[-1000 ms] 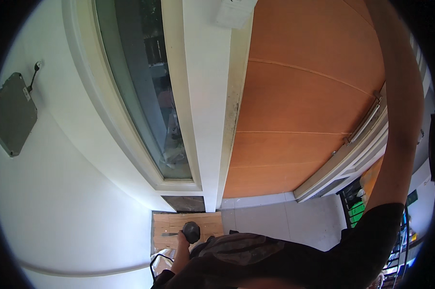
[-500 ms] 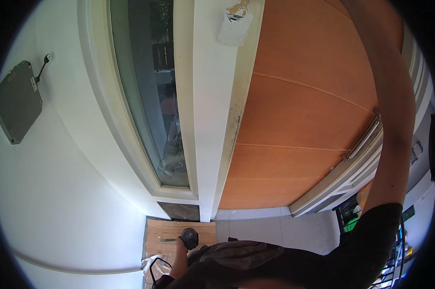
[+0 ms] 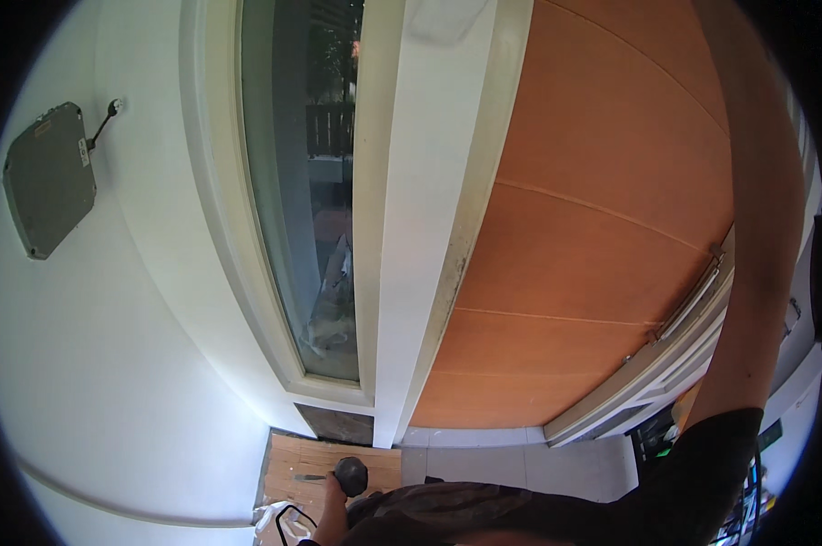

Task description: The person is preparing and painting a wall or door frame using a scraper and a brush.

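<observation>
Down by my body at the lower middle, my left hand (image 3: pixel 335 486) is closed on the side of a dark round bowl (image 3: pixel 351 473). A flat grey-green blade-like strip (image 3: pixel 309 477) shows just left of that hand; I cannot tell whether it is held or lies on the board below. My right arm (image 3: pixel 764 227) reaches up along the right side and leaves the picture at the top, so the right hand is out of sight. A greyish smeared patch (image 3: pixel 444 18) marks the white pillar (image 3: pixel 433 136) at the top.
Left of the pillar is a tall framed window (image 3: pixel 324 273); to its right, an orange panelled door (image 3: pixel 593 255). A grey flat box (image 3: pixel 51 180) hangs on the white wall. Wooden board (image 3: pixel 288 455) covers the floor below, with a black-handled white container (image 3: pixel 288 523) nearby.
The view has tilted and shifted, so the pillar's patch sits higher, partly cut off. Its torn, brownish spot no longer shows. My left hand still holds the bowl.
</observation>
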Action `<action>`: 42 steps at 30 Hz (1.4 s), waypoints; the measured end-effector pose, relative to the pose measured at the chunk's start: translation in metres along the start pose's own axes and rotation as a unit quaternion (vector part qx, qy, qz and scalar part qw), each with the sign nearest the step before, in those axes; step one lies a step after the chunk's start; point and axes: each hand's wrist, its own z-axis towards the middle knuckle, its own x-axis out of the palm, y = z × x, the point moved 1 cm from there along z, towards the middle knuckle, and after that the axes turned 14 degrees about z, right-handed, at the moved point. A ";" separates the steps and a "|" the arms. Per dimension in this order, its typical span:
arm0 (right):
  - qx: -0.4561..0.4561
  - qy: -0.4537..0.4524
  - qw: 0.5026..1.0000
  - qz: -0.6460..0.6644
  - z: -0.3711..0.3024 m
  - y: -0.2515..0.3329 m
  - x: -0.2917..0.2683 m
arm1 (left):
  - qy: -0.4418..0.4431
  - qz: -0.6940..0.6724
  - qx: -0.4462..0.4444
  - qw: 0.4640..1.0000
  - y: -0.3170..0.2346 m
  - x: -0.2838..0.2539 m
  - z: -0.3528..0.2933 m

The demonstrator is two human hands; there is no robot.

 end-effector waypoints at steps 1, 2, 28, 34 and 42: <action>0.008 0.030 0.999 0.021 0.002 0.003 0.009 | 0.000 -0.005 0.003 1.000 0.001 0.002 0.003; 0.012 0.030 0.999 0.014 0.001 0.001 0.016 | 0.002 0.000 0.000 1.000 0.015 -0.013 -0.004; 0.037 0.092 0.995 0.030 -0.005 -0.020 0.025 | -0.016 -0.017 -0.014 1.000 0.002 0.002 0.000; 0.050 0.050 0.997 -0.038 0.005 -0.025 -0.005 | -0.022 -0.011 0.013 1.000 -0.001 0.016 -0.016; 0.013 -0.010 1.000 0.021 -0.008 -0.014 -0.021 | -0.030 -0.016 -0.007 0.999 0.007 0.002 -0.005</action>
